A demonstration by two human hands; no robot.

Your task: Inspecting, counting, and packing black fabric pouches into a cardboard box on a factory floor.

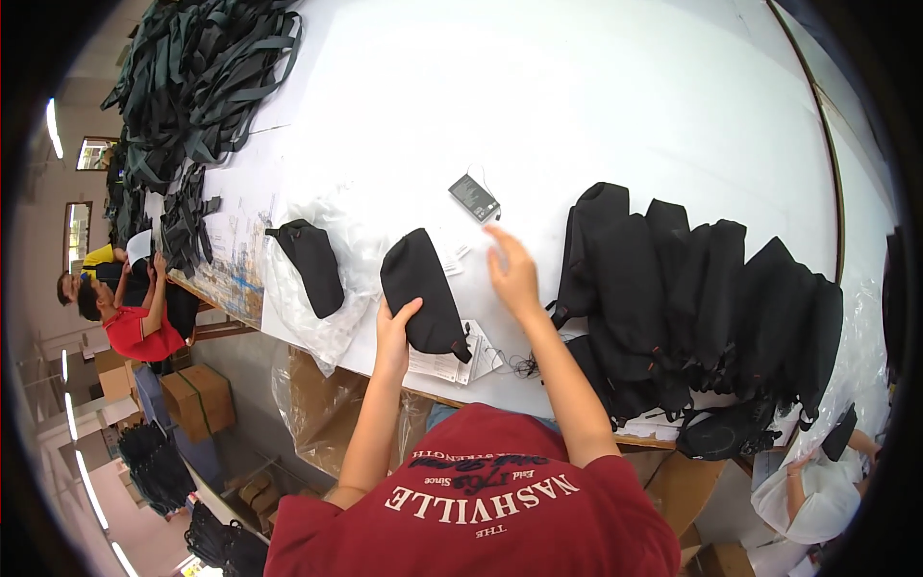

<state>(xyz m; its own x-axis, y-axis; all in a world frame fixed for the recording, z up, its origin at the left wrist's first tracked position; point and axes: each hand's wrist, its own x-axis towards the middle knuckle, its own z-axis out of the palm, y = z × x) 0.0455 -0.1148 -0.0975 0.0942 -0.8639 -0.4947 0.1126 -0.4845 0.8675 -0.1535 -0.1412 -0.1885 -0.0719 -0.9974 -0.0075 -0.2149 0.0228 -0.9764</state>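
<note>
My left hand [392, 332] is wrapped round the lower left side of a black zip pouch [423, 288], its thumb lying on top of the fabric. Just right of the pouch, my right hand [512, 274] is held with thumb and fingers apart and nothing visible between them. Beyond its fingertips lies a black hang tag [474, 198] with a thin string loop. Another black pouch [310, 267] rests on clear plastic bags [332, 337] to the left. White printed cards [479, 356] are partly under the held pouch.
Several black pouches [625, 279] are heaped on the white table [615, 87] at right. Dark straps [197, 77] are piled far left. Thin black cords [524, 365] lie near the front edge. People [144, 322] stand at left; another [812, 495] is at lower right. Cardboard boxes [197, 402] are on the left.
</note>
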